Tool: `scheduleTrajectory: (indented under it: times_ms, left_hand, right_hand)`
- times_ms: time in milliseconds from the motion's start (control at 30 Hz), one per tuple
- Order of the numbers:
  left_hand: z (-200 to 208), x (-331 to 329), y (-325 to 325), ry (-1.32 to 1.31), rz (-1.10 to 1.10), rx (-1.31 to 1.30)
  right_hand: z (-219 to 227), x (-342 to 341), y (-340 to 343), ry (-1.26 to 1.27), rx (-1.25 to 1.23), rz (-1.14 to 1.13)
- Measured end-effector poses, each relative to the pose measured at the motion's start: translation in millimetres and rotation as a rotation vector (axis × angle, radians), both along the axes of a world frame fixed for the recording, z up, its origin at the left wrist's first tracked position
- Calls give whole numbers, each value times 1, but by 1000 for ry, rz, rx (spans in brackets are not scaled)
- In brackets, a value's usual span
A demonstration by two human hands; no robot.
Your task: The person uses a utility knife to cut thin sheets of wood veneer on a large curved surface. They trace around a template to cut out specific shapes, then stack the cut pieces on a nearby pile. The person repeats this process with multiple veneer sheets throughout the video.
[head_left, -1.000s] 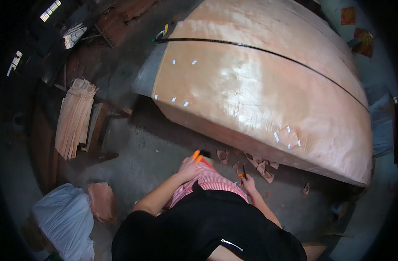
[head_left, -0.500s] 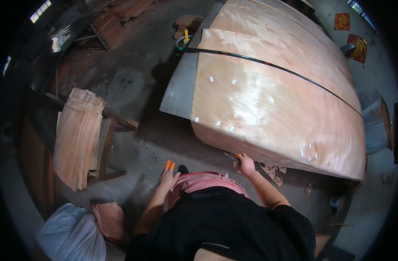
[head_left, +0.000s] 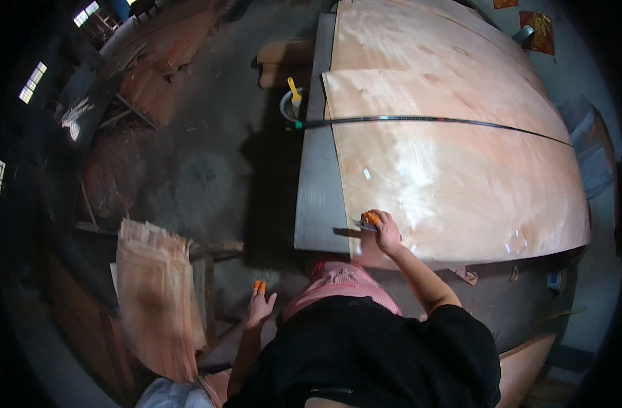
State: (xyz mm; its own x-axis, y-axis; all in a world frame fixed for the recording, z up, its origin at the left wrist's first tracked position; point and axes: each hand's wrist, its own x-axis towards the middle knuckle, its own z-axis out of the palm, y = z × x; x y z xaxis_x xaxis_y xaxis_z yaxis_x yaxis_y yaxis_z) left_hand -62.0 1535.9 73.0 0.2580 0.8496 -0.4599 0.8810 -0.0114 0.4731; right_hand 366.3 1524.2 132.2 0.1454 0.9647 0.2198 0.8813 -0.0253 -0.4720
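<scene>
My right hand, with orange covers on its fingertips, is closed on a small flat-bladed tool; whether it is a knife or a scraper is not plain. The hand is over the near left part of a large pale wood veneer sheet on a stack, with the blade pointing left near the sheet's edge. Small white tape pieces dot the sheet. To the left, away from the stack, my left hand hangs over the floor with nothing in it, fingers extended, two of them in orange covers.
Across the sheet lies a long thin black rod. A bucket with a yellow-handled brush stands by the grey board edge. At left leans a bundle of veneer strips. Scraps lie on the floor.
My right hand has moved up, from beside the stack's near edge to over the veneer, still holding the tool. The view has shifted, and my body is nearer the stack's left corner.
</scene>
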Motion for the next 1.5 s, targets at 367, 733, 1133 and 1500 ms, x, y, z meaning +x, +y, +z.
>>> scheduleTrajectory:
  times_ms: [367, 733, 1133, 1500]
  left_hand:
    - [63, 46, 221, -165, -208, 65]
    - [74, 300, 449, -393, -876, 622]
    - [82, 295, 500, -273, -1029, -290]
    - [61, 244, 484, -236, -905, -821]
  right_hand:
    - [32, 13, 176, 2, 135, -138]
    - [61, 57, 344, 128, 77, -502]
    - [-2, 78, 530, -317, -257, -803]
    - [94, 57, 336, 725, 561, -973]
